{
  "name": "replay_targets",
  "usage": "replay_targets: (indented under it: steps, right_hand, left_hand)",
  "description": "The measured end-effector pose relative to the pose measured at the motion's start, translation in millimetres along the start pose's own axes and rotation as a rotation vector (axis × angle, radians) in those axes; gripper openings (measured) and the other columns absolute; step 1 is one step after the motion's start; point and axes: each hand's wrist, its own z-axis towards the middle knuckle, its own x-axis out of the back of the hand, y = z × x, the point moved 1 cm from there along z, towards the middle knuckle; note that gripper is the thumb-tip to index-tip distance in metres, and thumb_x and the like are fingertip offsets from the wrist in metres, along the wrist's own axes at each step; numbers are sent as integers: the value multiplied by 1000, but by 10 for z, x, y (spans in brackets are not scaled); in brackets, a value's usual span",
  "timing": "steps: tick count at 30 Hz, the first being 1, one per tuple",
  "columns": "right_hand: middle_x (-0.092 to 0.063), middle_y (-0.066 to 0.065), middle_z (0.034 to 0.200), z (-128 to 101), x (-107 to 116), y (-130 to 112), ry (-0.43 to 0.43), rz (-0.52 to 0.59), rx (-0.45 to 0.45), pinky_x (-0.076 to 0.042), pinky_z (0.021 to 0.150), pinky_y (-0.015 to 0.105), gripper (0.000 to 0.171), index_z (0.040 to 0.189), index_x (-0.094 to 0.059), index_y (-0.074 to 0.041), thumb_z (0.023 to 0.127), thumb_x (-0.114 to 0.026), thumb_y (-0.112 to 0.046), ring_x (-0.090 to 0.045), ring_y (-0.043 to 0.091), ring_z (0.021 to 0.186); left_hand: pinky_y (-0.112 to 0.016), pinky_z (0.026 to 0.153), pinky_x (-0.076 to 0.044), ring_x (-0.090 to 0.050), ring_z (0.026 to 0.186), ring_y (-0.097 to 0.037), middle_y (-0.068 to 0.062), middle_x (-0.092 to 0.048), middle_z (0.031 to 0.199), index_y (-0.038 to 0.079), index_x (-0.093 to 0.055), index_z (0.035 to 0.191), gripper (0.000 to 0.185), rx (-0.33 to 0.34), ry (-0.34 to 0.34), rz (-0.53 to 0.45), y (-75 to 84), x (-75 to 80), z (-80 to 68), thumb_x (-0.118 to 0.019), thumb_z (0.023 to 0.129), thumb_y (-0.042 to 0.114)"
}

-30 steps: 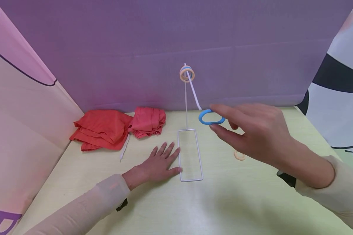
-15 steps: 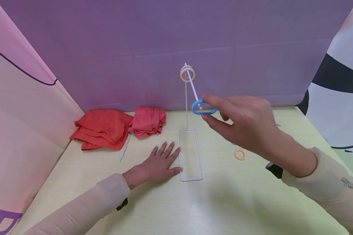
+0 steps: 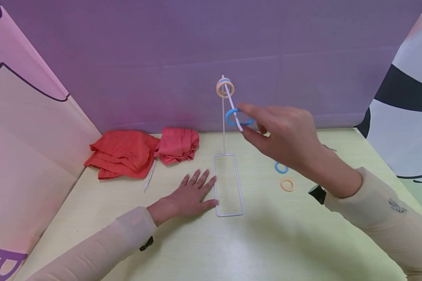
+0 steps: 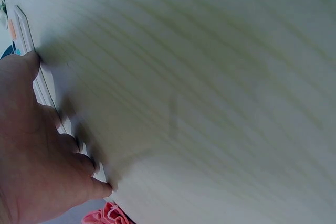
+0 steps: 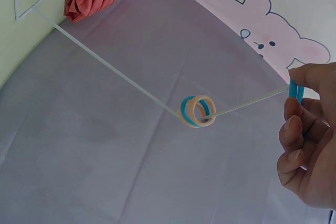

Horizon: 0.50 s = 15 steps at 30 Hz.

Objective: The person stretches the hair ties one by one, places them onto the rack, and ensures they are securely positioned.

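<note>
The right hand point(image 3: 285, 136), pinching the blue ring point(image 3: 236, 117), has moved it onto the rod point(image 3: 233, 107); the left hand point(image 3: 190, 195) stays flat.

Table point(image 3: 183, 249): red cloths point(image 3: 140, 152), wire stand point(image 3: 227, 185), rings point(image 3: 285, 177)

A pale yellow-green table point(image 3: 183, 249) fills the foreground, its grain faintly streaked. A purple fabric backdrop point(image 3: 144, 58) hangs behind it. A pink cartoon-printed sheet point(image 3: 24, 128) closes the left side, and a white sheet with black shapes point(image 3: 404, 117) closes the right. The light is soft and even.
</note>
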Motion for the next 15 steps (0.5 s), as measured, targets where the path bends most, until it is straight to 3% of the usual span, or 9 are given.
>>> replay_targets:
  steps: [15]
  right_hand:
    - [-57, 0, 56, 80, -232, 168, -3, -20, -50, -24, 40, 27, 27, 117, -72, -17, 90, -70, -20, -47, 13, 46]
  left_hand:
    - [-63, 124, -3, 6, 157, -37, -6, 2, 171, 25, -8, 163, 83, -9, 8, -2, 18, 5, -26, -40, 98, 67]
